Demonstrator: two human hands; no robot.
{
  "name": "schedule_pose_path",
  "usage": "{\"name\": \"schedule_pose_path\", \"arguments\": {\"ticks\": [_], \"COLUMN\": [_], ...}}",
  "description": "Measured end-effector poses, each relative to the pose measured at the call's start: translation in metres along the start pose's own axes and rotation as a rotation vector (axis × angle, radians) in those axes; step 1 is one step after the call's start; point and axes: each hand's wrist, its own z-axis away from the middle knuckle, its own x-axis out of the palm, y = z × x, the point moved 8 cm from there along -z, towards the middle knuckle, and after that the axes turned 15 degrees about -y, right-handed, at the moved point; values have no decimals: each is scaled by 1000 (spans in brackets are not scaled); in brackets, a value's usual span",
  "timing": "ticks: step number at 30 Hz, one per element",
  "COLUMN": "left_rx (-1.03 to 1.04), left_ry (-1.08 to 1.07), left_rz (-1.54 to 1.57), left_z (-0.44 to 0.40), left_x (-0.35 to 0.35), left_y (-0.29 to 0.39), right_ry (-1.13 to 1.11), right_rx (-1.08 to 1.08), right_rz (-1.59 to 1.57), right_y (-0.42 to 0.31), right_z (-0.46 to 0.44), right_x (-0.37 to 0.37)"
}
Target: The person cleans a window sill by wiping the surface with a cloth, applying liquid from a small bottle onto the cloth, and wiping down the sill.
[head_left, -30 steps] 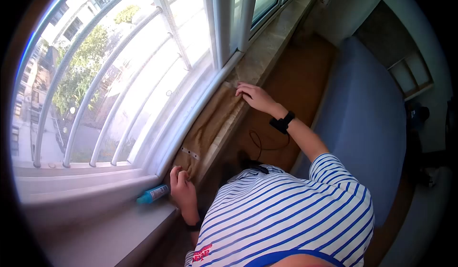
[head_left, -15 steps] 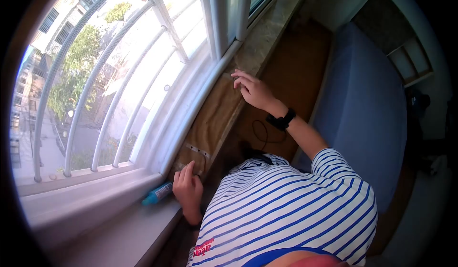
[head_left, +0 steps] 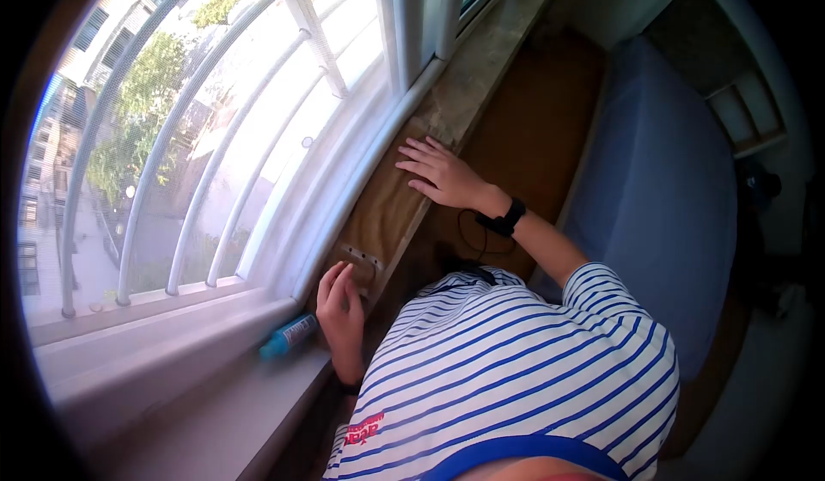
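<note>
A brown cloth-like piece (head_left: 384, 216) lies along the narrow stone window sill (head_left: 468, 77). A pale strip with dark dots (head_left: 361, 256) is at its near end. My right hand (head_left: 443, 174) rests on the far part of the brown piece with its fingers spread. Near the strip, my left hand (head_left: 341, 306) is held with its fingers bent and close together at the piece's near edge; whether anything is between them is too small to tell. A teal tube (head_left: 289, 336) lies just left of my left hand, by the window frame.
The barred window (head_left: 215, 154) runs along the left. A blue-grey covered bed or bench (head_left: 657, 206) stands at the right, with a shelf (head_left: 746, 111) behind it. A dark cable (head_left: 471, 233) hangs or lies beyond my body, over the brown floor (head_left: 541, 111).
My right hand has gone from bent fingers at the piece's far end to lying spread on it. My left hand has shifted slightly upward. The brown piece looks flatter.
</note>
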Motion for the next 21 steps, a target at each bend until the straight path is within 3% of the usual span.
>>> {"name": "schedule_pose_path", "arguments": {"ticks": [3, 8, 10, 11, 13, 14, 15, 16, 17, 19, 21], "left_rx": [-24, 55, 112, 87, 117, 96, 104, 109, 85, 44, 15], "left_ry": [54, 11, 84, 104, 91, 109, 127, 140, 152, 238, 303], "left_rz": [268, 224, 543, 541, 442, 440, 242, 43, 41, -233, -305], "left_z": [2, -9, -13, -14, -18, -18, -17, -15, -13, -6, -2], "left_x": [-1, 20, 26, 26, 24, 21, 16, 14, 13, 6, 3], "left_y": [-7, -12, -22, -23, -14, -12, -2, 4, 1, 1, -4], "right_ry": [30, -171, -194, -213, -131, -86, -102, -102, -103, -57, -110], "right_rx": [-83, -333, -351, -369, -238, -218, -232, -159, -83, -135, -43], "right_rz": [36, -313, -228, -248, -171, -268, -282, -350, -418, -485, -756], "right_y": [-19, -107, -134, -141, -136, -131, -129, -118, -111, -112, -104], "right_z": [2, 4, 2, 2, -4, -8, -10, -13, -16, -19, -22], "right_x": [-9, 13, 18, 25, 35, 38, 43, 46, 46, 35, 37]}}
